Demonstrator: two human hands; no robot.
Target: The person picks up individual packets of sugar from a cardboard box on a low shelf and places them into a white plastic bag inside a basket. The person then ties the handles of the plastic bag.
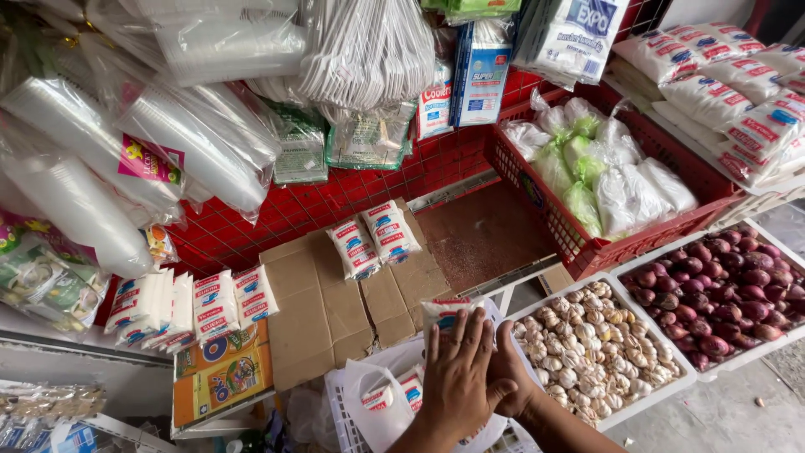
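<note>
Head view: the left hand [457, 377] lies flat with fingers spread over a small white packet with red and blue print [444, 312], pressing it from the front; the right hand [510, 369] sits just behind and beside it, fingers cupped against the same packet, so both hands grasp the packet between them. The packet is held at the lower centre of the frame, directly above a white plastic bag [377, 403] that rests in a white plastic crate [342, 415]; a further packet of the same kind shows inside the bag. Two like packets [373, 239] lie on flattened cardboard [323, 306] on the surface behind the hands. A row of the same packets [197, 306] stands upright at left, above a flat orange and yellow box [222, 373]. To the right of the hands, a white tray of garlic bulbs [591, 348] sits beside a white tray of red onions [721, 294]. Behind them, a red plastic basket [604, 247] holds knotted clear bags with white and green contents. Sleeves of clear plastic cups [126, 159] hang at upper left. More white packets [729, 84] are stacked on a shelf at upper right.
</note>
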